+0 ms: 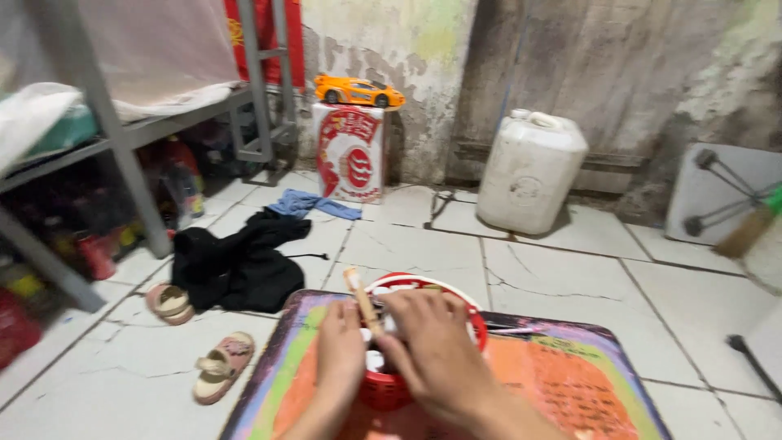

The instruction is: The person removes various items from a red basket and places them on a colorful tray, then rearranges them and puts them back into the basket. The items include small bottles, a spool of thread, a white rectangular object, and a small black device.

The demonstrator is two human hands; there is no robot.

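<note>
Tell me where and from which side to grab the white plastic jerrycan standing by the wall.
Grip the white plastic jerrycan by the moulded handle on its top, coming straight down from above. It stands upright on the tiled floor, its back close to the wall, and its broad sides look too wide for one hand.

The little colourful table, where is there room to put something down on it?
On the colourful table, the orange stretch right of the red basket is bare, out to the far edge. The strip left of the left hand is free but narrow. The middle is crowded: both hands, the right hand too, cover the basket.
</note>
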